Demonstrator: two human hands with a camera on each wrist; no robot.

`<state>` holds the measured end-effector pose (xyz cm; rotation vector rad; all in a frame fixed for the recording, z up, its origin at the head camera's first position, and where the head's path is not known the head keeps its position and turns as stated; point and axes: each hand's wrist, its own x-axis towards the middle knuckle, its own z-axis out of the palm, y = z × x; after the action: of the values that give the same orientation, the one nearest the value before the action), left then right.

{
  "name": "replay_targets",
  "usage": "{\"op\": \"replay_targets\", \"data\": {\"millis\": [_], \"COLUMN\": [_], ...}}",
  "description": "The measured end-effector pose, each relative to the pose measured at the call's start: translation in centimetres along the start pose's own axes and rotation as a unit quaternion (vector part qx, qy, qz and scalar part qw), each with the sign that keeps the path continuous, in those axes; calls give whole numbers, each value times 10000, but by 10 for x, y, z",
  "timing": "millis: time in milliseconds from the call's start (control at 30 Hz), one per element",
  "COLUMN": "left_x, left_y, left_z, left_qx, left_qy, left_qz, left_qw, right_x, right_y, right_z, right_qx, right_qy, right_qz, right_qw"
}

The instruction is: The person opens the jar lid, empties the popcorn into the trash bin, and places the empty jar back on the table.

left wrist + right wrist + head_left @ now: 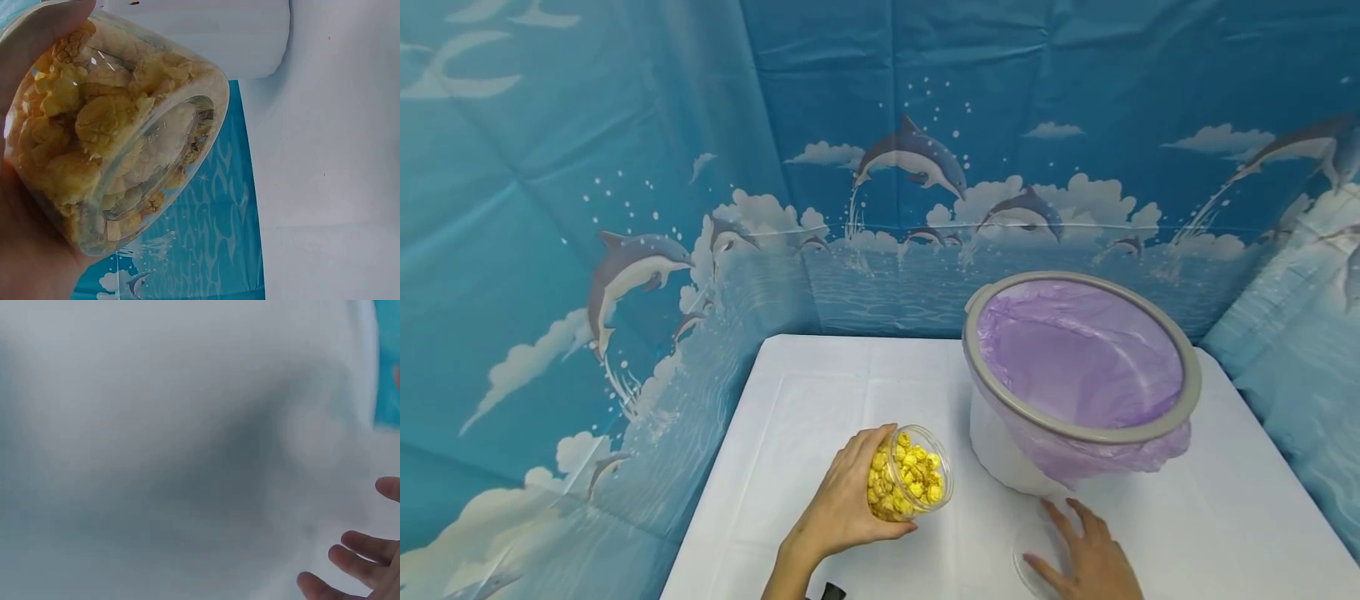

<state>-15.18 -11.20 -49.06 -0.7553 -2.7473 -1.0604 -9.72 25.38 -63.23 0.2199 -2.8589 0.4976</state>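
Note:
My left hand [850, 500] grips a clear plastic jar [946, 475] filled with yellow popcorn [917, 479]. The jar is tilted, its uncovered mouth facing right and up toward the head camera. In the left wrist view, the jar's base [156, 156] and the popcorn behind its wall show up close. Lower right, my right hand [1093, 558] has its fingers spread over a clear round lid [1028, 542] lying on the table. In the right wrist view only the fingers [362, 565] appear, at the right edge, holding nothing.
A white bin [1003, 446] with a grey rim ring [1187, 375] and a purple bag liner [1075, 358] stands at the back right of the white table [820, 392]. Dolphin-print curtains [850, 275] hang behind and beside the table. A small black object [832, 592] shows at the bottom edge.

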Motion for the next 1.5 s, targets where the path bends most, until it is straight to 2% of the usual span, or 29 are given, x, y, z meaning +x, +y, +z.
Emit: {"op": "replay_targets", "data": {"millis": [100,233,367,500,600,733,867,933,1067,1200,1333,1500], "left_x": [0,-1,-2,-2,0,6,11,13,19,34,60,102], "left_y": [0,1,1,1,2,2,3,4,6,9,16,28], "left_z": [0,1,3,2,-1,-7,-12,-14,-20,-31,-49,-74], "left_qx": [-50,-105,-97,-130,-209,-262,-341,-357,-279,-145,-78,167], "left_qy": [9,19,-8,-15,-8,69,107,90,87,162,208,138], "left_qz": [-45,-91,-98,-71,-32,26,11,1,93,404,732,1027], "left_qw": [10000,9999,9999,9999,9998,9996,9994,9993,9995,9989,9971,9945], "right_x": [21,54,94,136,159,181,192,193,194,196,197,196], "right_y": [23,64,91,86,72,55,45,44,43,42,41,43], "right_z": [-43,-101,-159,-209,-233,-240,-227,-220,-215,-217,-220,-220], "right_qx": [450,804,1145,1693,1554,1102,574,344,118,33,49,151], "right_qy": [99,695,1076,1064,751,325,186,111,-126,-269,-385,-405], "right_qz": [410,445,423,586,492,-172,-884,-1045,-1060,-967,-744,-598], "right_qw": [9981,9933,9867,9781,9838,9932,9943,9939,9942,9949,9965,9973]}}
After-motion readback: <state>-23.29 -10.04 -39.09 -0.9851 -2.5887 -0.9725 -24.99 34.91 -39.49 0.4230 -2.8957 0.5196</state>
